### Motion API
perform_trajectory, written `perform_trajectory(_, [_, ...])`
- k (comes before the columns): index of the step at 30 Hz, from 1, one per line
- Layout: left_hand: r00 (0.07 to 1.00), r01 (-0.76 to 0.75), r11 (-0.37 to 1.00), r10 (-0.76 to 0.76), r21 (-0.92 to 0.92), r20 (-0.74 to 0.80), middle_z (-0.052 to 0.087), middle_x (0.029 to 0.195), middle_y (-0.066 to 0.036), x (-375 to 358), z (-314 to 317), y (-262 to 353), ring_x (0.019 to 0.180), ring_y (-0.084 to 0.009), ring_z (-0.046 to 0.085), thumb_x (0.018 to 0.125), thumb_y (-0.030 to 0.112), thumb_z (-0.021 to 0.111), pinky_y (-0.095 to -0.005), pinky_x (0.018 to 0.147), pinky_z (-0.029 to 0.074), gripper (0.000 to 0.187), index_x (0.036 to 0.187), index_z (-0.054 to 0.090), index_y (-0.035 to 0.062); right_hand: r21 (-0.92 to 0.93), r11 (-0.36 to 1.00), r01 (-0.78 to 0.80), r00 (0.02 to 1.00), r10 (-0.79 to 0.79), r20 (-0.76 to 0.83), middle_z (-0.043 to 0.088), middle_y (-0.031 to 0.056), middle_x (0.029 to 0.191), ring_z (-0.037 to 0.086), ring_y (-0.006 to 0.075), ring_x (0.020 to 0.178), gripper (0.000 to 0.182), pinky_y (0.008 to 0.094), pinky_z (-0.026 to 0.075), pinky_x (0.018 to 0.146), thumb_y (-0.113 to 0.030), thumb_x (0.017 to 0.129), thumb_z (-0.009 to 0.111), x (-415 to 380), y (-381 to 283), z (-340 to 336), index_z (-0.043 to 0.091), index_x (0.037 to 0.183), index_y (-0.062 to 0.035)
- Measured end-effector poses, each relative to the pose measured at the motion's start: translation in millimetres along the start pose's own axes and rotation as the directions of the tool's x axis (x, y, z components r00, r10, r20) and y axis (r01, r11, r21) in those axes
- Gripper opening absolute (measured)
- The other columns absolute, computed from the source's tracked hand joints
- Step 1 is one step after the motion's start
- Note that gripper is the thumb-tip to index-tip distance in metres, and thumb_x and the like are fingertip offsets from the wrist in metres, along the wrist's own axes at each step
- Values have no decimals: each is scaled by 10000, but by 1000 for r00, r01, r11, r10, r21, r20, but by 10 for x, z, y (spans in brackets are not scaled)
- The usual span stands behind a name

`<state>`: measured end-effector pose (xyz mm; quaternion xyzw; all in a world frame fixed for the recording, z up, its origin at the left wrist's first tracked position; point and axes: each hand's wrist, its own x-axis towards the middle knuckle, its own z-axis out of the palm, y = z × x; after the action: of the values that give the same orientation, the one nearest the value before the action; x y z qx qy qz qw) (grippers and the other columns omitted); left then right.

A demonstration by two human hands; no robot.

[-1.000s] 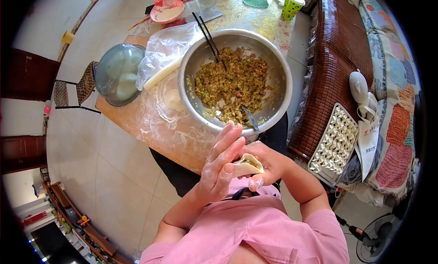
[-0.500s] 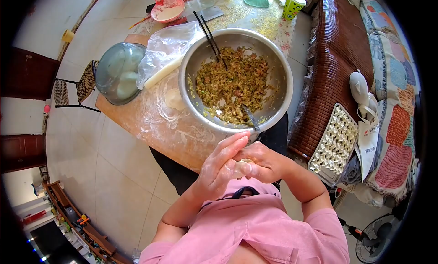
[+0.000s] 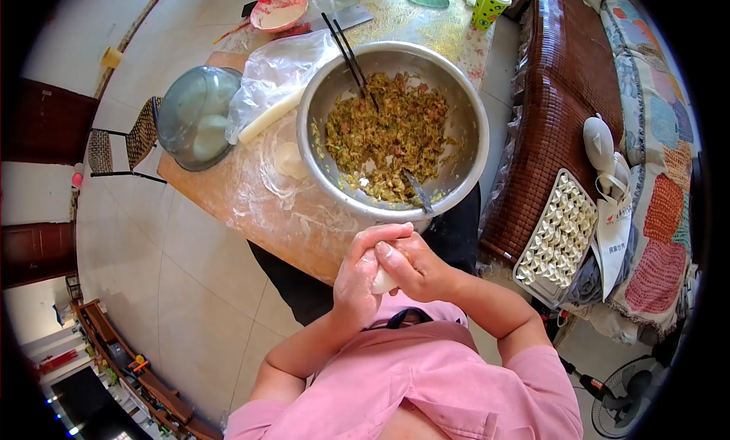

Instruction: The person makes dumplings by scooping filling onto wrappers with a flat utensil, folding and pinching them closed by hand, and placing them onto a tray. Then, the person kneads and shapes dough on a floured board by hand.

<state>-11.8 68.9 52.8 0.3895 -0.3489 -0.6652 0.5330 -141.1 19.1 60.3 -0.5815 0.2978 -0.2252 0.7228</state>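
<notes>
My left hand (image 3: 356,279) and my right hand (image 3: 423,268) are pressed together just in front of the big metal bowl. Between them a white dumpling (image 3: 383,281) shows at the lower edge; most of it is covered by my floury fingers. The bowl (image 3: 303,139) holds chopped green-brown filling (image 3: 391,132). Black chopsticks (image 3: 348,58) and a metal-handled utensil (image 3: 420,194) lean in that filling. Left of the bowl, a round dough wrapper (image 3: 290,161) lies on the floured wooden board (image 3: 220,183).
A rolling pin (image 3: 270,119) lies beside a plastic bag (image 3: 281,69). Pale dough pieces sit under a glass bowl (image 3: 190,109). At right, a tray of many small dumplings (image 3: 561,223) rests by the brown sofa (image 3: 559,90). A green cup (image 3: 489,8) stands at the back.
My hands have closed more tightly around the dumpling. My left fingers, extended before, now curl over, and my right thumb has come across the top.
</notes>
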Motion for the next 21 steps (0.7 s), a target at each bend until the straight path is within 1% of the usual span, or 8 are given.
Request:
perform_trajectory(2, [996, -86, 993, 88, 78, -25, 514, 1175, -167, -5, -3, -79, 1001, -198, 527, 879, 160, 258, -301, 854, 422, 391, 1160, 464, -18, -210, 931, 297, 938, -326, -117, 557, 135, 711, 558, 276, 659, 316, 366, 451, 635, -183, 937, 350, 32, 154, 89, 552, 787, 9])
perform_trajectory(3, [984, -168, 973, 176, 156, -38, 530, 1162, -188, -5, -3, -112, 1047, -214, 510, 869, 151, 239, -324, 957, 369, 382, 1107, 475, -32, -211, 945, 251, 950, -282, -133, 551, 159, 740, 547, 312, 698, 283, 391, 434, 675, -153, 914, 352, 38, 177, 112, 560, 802, 4])
perform_trajectory(7, [981, -156, 986, 162, 63, -105, 531, 1149, -194, -11, -25, -162, 1041, -223, 512, 877, 158, 243, -323, 957, 366, 359, 1066, 477, -38, -236, 941, 244, 955, -275, -109, 549, 165, 765, 545, 305, 710, 244, 375, 438, 681, -133, 878, 363, 110, 132, 131, 554, 806, 2])
perform_trajectory(16, [954, -255, 923, 289, 289, -80, 523, 1074, -174, 61, -103, -133, 982, -217, 521, 898, 147, 260, -313, 873, 428, 298, 1029, 476, -11, -158, 956, 249, 959, -266, -96, 557, 166, 769, 541, 309, 736, 230, 360, 439, 719, -110, 803, 352, 232, 18, 123, 547, 820, 10])
perform_trajectory(18, [986, -42, 996, 28, -81, -167, 530, 1085, -157, 123, -146, -205, 953, -176, 528, 899, 170, 252, -263, 744, 467, 307, 1041, 475, 13, -125, 982, 143, 978, -160, -136, 574, 144, 760, 551, 262, 666, 261, 338, 462, 652, -147, 839, 345, 280, 129, 85, 550, 832, 16])
perform_trajectory(19, [995, -20, 999, 16, -42, -94, 513, 1141, -146, 179, -234, -238, 914, -142, 531, 958, 315, 274, -225, 628, 463, 402, 1167, 449, 19, -24, 999, -43, 994, 40, -103, 592, 118, 751, 548, 195, 592, 325, 302, 475, 565, -224, 886, 342, 299, 180, 49, 558, 858, 17])
perform_trajectory(20, [995, -33, 999, 29, -41, -91, 513, 1141, -146, 196, -275, -280, 914, -142, 531, 958, 315, 274, -225, 628, 463, 402, 1167, 449, 19, -33, 999, -34, 994, 31, -101, 592, 118, 751, 548, 195, 592, 325, 302, 475, 565, -224, 886, 342, 304, 205, 5, 558, 858, 17])
perform_trajectory(21, [996, -21, 999, 19, -30, -86, 484, 1186, -150, 236, -273, -252, 961, -161, 519, 937, 452, 283, -241, 687, 467, 545, 1246, 397, 17, -10, 998, -63, 996, 62, -68, 597, 110, 749, 548, 172, 573, 362, 281, 474, 534, -289, 898, 371, 301, 211, -26, 559, 877, 20])
